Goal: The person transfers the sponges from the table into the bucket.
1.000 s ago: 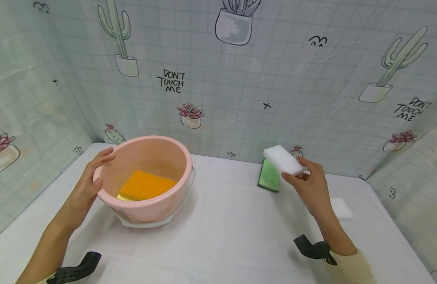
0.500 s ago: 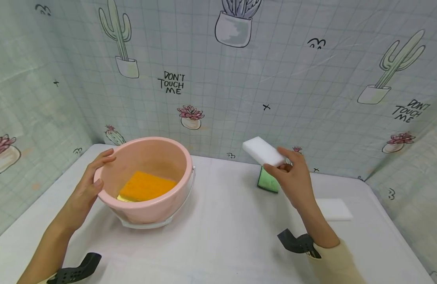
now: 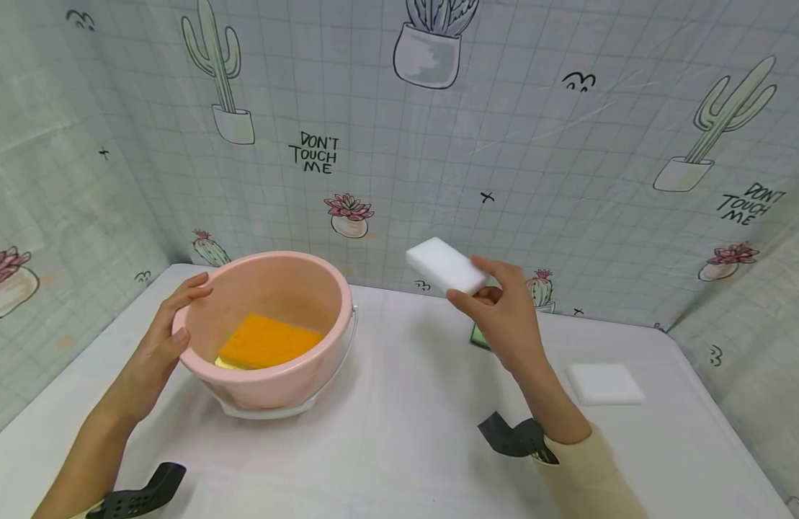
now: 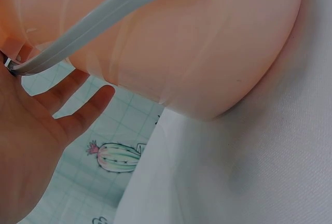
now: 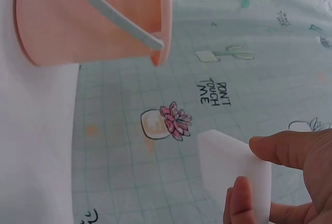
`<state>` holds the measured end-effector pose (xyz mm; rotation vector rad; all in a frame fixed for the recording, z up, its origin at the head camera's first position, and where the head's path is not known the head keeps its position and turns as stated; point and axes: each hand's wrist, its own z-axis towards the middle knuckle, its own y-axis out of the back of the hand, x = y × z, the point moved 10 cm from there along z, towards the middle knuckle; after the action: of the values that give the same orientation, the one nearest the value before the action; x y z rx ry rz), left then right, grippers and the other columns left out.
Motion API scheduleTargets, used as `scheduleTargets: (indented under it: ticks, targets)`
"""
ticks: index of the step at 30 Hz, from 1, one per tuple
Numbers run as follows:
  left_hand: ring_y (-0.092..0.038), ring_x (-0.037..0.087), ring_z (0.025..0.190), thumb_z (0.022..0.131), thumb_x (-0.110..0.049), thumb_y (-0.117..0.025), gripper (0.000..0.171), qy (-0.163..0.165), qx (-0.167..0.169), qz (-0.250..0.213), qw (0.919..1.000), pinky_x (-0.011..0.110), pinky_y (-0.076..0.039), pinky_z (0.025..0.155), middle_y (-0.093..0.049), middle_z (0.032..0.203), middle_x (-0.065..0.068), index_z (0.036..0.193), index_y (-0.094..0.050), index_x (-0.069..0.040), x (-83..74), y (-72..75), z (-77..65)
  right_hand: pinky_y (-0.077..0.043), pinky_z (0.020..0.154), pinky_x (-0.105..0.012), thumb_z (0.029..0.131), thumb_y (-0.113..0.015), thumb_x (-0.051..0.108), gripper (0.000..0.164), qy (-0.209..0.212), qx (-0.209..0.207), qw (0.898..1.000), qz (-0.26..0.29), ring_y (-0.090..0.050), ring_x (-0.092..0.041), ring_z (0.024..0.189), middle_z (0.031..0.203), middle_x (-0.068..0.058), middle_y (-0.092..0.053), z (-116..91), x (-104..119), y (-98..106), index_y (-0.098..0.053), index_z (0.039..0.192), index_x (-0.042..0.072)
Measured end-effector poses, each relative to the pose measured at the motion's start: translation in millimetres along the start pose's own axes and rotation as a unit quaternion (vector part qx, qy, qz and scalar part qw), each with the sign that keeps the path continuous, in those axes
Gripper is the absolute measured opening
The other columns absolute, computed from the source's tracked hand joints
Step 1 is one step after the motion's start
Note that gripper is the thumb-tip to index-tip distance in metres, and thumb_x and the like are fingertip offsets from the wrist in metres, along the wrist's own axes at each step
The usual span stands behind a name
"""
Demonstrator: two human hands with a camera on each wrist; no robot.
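Observation:
A pink bucket [image 3: 269,386] stands on the left of the white table, its pale handle [image 3: 269,413] hanging down in front. My left hand [image 3: 155,346] holds the bucket's rim at its left side. Inside lie an orange sponge [image 3: 269,341] and something pale yellow [image 3: 230,363], mostly hidden under it. Right of the bucket, my right hand [image 3: 506,310] pinches a white sponge [image 3: 444,265] by one end, raised above the table. In the right wrist view the thumb and fingers grip this white sponge [image 5: 228,167], apart from the bucket [image 5: 98,22].
Behind my right hand a green sponge [image 3: 480,337] shows only a corner on the table. Another white sponge [image 3: 605,383] lies flat at the right. A patterned cloth [image 3: 399,144] hangs behind the table [image 3: 386,447] and along its sides.
My right hand has carried the white sponge leftward and slightly up, toward the bucket. The flat white sponge shows fully now, the green one less. My left hand stays on the rim.

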<state>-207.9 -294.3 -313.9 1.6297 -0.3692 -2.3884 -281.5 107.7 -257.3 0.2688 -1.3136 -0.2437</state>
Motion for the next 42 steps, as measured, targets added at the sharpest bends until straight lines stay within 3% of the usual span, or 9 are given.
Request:
scheduleTargets:
  ticks: [16,26,30,34,39,42]
  targets:
    - [-0.01,0.019,0.142,0.097,-0.027,-0.038,0.054,0.004,0.003,0.002,1.0,0.078,-0.012,0.096,-0.006,0.158,-0.008,0.149,-0.027,-0.021,0.5,-2.6,1.1,-0.054,0.074,-0.026,0.079,-0.078,0.008,0.055,0.057,0.047,0.995,0.06,-0.059,-0.023,0.09,0.13,-0.006,-0.04,-1.0,40.7,-54.4,-0.056,0.129,0.004]
    - [-0.011,0.019,0.142,0.097,-0.029,-0.037,0.054,0.004,0.003,0.003,1.0,0.077,-0.011,0.097,-0.006,0.158,-0.008,0.149,-0.027,-0.02,0.8,-2.5,0.8,-0.055,0.076,-0.03,0.079,-0.08,0.016,0.055,0.077,0.084,0.989,0.092,-0.061,-0.022,0.089,0.129,-0.005,-0.044,1.3,56.2,-85.7,-0.058,0.129,0.005]
    - [-0.011,0.019,0.142,0.097,-0.028,-0.037,0.054,0.003,0.004,-0.002,1.0,0.077,-0.009,0.097,-0.006,0.158,-0.007,0.149,-0.027,-0.02,0.1,-2.8,1.6,-0.054,0.076,-0.03,0.087,-0.071,0.02,0.045,0.083,0.083,0.989,0.088,-0.062,-0.02,0.087,0.127,-0.005,-0.045,2.2,59.9,-93.7,-0.059,0.128,0.005]
    - [-0.01,0.019,0.142,0.097,-0.029,-0.037,0.054,0.007,0.007,-0.003,0.9999,0.077,-0.009,0.097,-0.006,0.158,-0.008,0.149,-0.027,-0.02,-0.2,-3.4,2.5,-0.052,0.073,-0.03,0.094,-0.061,0.014,0.034,0.082,0.078,0.99,0.088,-0.064,-0.019,0.083,0.126,-0.005,-0.046,3.9,62.9,-100.7,-0.059,0.127,0.004]
    - [-0.011,0.019,0.141,0.097,-0.029,-0.037,0.053,0.011,0.006,0.002,0.9999,0.077,-0.011,0.097,-0.006,0.158,-0.008,0.149,-0.027,-0.02,-0.1,-2.6,2.0,-0.053,0.071,-0.027,0.09,-0.065,0.011,0.04,0.075,0.076,0.992,0.07,-0.061,-0.016,0.088,0.125,-0.006,-0.046,6.4,65.6,-111.4,-0.057,0.129,0.008]
    - [-0.012,0.018,0.141,0.097,-0.029,-0.037,0.054,0.013,0.002,0.011,0.9999,0.075,-0.014,0.098,-0.006,0.158,-0.008,0.15,-0.027,-0.021,0.3,-1.4,0.1,-0.055,0.074,-0.024,0.087,-0.069,0.01,0.045,0.098,0.077,0.991,0.046,-0.059,-0.016,0.091,0.122,-0.008,-0.047,7.6,70.9,-120.2,-0.055,0.129,0.007]
